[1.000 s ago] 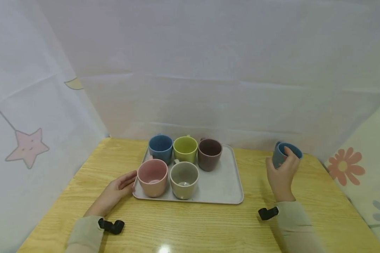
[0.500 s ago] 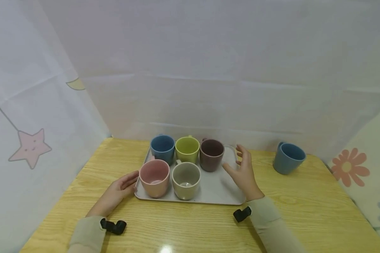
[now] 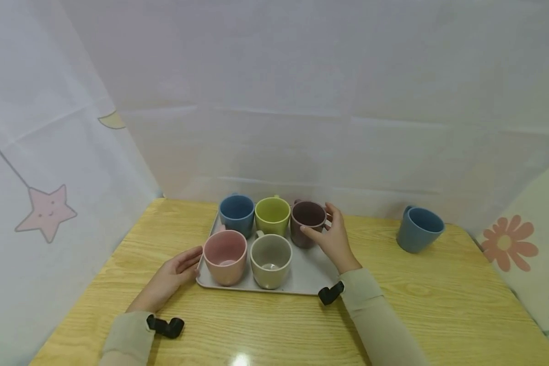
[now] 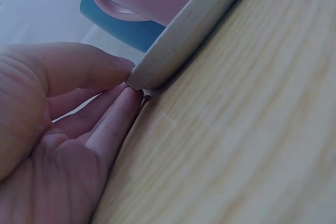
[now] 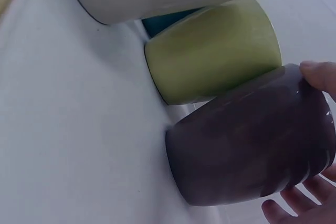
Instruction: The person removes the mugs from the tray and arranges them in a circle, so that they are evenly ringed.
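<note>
My left hand [image 3: 168,277] pinches the left front corner of a pale tray [image 3: 307,278]; in the left wrist view the thumb is on the rim and a finger is under it. At the tray's back right, my right hand [image 3: 336,243] is around a dark purple mug [image 3: 300,231]. Its thumb touches the mug's rim and the other fingers curve along the far side, some tips slightly off the wall in the right wrist view. The mug stands upright on the tray. Beside it is a yellow-green mug [image 3: 272,216], then a blue mug [image 3: 236,219].
A pink mug [image 3: 225,269] and a grey mug [image 3: 270,272] stand in the tray's front row. Another blue mug [image 3: 415,236] sits on the wooden table [image 3: 256,325] at the right. White cloth [image 3: 274,101] hangs behind the table.
My right hand has let go of the blue mug on the table at the right and moved left to the purple mug. My left hand has stayed at the tray corner.
</note>
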A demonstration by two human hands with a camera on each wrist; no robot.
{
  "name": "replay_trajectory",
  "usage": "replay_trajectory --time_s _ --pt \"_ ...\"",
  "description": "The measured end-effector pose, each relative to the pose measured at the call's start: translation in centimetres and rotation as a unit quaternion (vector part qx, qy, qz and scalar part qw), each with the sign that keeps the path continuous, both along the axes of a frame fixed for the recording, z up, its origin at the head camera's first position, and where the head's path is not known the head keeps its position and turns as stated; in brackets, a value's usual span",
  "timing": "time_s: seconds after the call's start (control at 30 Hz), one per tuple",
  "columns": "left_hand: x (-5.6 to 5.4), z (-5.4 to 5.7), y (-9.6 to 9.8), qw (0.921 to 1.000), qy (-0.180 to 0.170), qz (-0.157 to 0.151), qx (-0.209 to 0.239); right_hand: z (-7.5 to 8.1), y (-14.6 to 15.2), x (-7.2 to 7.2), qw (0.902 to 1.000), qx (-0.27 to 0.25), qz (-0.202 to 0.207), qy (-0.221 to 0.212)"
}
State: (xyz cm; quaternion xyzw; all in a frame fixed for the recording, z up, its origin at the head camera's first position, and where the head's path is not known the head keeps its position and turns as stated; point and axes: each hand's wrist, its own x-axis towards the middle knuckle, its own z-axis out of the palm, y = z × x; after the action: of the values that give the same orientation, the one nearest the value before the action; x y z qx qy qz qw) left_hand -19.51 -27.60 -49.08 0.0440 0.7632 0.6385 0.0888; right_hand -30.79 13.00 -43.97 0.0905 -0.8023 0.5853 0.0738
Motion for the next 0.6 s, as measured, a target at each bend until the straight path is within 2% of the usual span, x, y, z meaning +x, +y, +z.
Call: replay_trajectory --time_s 0.2,0.6 --pt "-0.02 -0.08 0.00 1.0000 0.007 -0.002 -0.001 -0.29 -0.11 -0.71 0.9997 -0.015 0.002 -0.019" --pt "-0.03 -0.12 -0.04 1.0000 0.008 -0.002 -0.003 -0.63 -0.06 -1.08 0.9996 -0.011 -0.010 -0.023"
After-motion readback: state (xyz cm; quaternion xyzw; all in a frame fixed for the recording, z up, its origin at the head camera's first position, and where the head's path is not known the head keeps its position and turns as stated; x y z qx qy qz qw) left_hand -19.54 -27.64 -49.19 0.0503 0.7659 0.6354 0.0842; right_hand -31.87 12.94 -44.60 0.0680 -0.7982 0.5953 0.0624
